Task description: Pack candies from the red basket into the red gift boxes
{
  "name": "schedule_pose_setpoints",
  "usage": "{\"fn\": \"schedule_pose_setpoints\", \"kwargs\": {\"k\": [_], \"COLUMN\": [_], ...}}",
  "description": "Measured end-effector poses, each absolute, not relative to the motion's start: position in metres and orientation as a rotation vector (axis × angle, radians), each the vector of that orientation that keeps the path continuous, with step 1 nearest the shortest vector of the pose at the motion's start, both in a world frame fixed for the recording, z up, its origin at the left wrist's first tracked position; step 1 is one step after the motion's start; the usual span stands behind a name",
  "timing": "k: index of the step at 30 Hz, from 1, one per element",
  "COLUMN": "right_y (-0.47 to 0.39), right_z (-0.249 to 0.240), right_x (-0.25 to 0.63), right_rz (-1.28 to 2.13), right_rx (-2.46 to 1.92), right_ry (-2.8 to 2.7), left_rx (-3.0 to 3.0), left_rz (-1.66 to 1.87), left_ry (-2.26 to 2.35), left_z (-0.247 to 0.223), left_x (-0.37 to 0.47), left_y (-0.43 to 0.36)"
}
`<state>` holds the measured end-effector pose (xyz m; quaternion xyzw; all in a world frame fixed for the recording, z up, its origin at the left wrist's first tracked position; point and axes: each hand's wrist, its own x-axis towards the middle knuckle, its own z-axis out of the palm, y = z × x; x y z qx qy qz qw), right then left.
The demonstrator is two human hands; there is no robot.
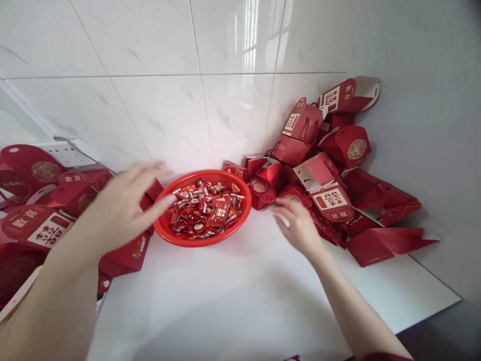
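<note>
Here the left hand [124, 200], fingers spread wide, is just left of the red basket [203, 243] of wrapped candies [199, 210], the right hand [298, 223], fingers loosely apart, to its right; white tabletop [233, 286] stretches before the basket, tiled wall [161, 110] rises behind it, red gift boxes [330, 200] crowd both its sides

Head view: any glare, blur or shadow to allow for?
Head view: bright barred reflections streak the glossy white wall tiles; head view: the bare left hand looks blurred at the fingertips; head view: soft shadow dims the near part of the smooth white tabletop.
</note>
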<state>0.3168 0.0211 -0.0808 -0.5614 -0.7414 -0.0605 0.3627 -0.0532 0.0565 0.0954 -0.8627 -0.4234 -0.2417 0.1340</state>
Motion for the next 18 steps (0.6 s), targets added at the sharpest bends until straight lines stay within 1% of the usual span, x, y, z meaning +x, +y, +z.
{"fn": "schedule_pose_setpoints", "kwargs": {"k": [2, 4, 7, 9, 11, 13, 16, 18], "right_y": [0.035, 0.047, 0.061, 0.067, 0.069, 0.065, 0.044, 0.023], "right_z": [-0.059, -0.047, -0.048, -0.053, -0.054, -0.049, -0.028, -0.009], "right_x": [0.341, 0.359, 0.378, 0.389, 0.397, 0.401, 0.392, 0.378], "right_rz": [-0.352, -0.447, -0.363, -0.235, -0.185, -0.22, -0.185, -0.049], "right_rx": [-1.7, -1.899, -2.129, -2.205, -2.142, -1.947, -1.595, -1.426], "right_ry": [-1.668, -1.438, -1.267, -1.237, -1.227, -1.24, -1.308, -1.349], "left_rx": [-2.795, -2.934, -2.95, -2.978, -3.024, -3.039, -3.043, -3.067], "left_rz": [-0.586, -0.633, -0.818, -0.837, -0.769, -0.678, -0.626, -0.652], "left_ry": [-1.134, -1.048, -1.004, -1.066, -1.193, -1.321, -1.36, -1.319], "left_z": [0.083, 0.073, 0.063, 0.059, 0.056, 0.052, 0.045, 0.042], "left_x": [-0.042, -0.035, -0.027, -0.025, -0.025, -0.025, -0.025, -0.022], "left_y": [0.029, 0.007, -0.013, -0.017, -0.014, -0.008, 0.0, 0.004]}}
